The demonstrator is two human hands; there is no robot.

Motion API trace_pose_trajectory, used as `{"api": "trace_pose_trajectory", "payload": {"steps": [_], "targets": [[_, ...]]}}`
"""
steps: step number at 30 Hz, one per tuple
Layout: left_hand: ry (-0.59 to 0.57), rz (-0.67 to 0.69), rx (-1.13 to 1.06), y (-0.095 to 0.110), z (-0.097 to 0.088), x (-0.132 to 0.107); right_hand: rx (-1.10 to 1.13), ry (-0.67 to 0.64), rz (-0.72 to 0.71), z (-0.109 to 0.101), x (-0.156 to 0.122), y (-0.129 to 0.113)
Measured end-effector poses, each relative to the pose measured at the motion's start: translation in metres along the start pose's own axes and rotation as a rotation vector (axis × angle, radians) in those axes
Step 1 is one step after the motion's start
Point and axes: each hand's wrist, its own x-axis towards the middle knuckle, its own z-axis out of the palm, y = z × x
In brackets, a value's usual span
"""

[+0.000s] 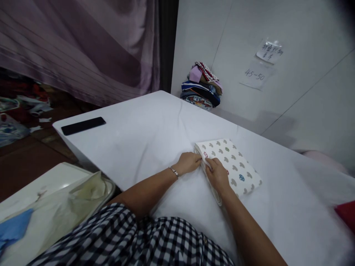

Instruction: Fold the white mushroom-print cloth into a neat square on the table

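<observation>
I'm watching the person's L hand [190, 163] & R hand [218, 175] pinching the folded cloth [235, 162]'s 9 o'clock edge, it's lying at their 1 o'clock on the wht tbl [124, 144].

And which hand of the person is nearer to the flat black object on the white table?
Left. The left hand, at the edge of the folded cloth, is on the side toward the flat black object; the right hand, touching the cloth, is farther away.
</observation>
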Motion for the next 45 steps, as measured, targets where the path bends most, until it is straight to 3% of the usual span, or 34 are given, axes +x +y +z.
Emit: {"api": "trace_pose_trajectory", "payload": {"steps": [6, 9, 15, 24, 28, 32, 45], "targets": [[-0.055, -0.101, -0.326, -0.002, 0.007, 0.003, -0.076, -0.041, -0.031, -0.001, 0.002, -0.004], [-0.026, -0.148, -0.436, -0.003, 0.011, 0.005, -0.04, -0.067, -0.038, -0.003, 0.003, -0.004], [0.087, -0.23, -0.423, 0.0, 0.017, 0.007, 0.159, -0.021, -0.09, -0.017, -0.006, 0.012], [0.071, -0.256, -0.46, -0.004, 0.019, 0.01, -0.071, -0.032, -0.286, -0.018, -0.056, 0.023], [0.035, -0.355, -0.586, -0.006, 0.02, 0.02, -0.205, -0.016, -0.353, -0.01, -0.076, 0.022], [0.058, -0.453, -0.652, -0.009, 0.019, 0.035, -0.243, 0.03, -0.33, -0.004, -0.08, 0.021], [0.145, -0.518, -0.546, -0.021, 0.016, 0.056, -0.296, 0.045, -0.327, 0.002, -0.08, 0.02]]}}
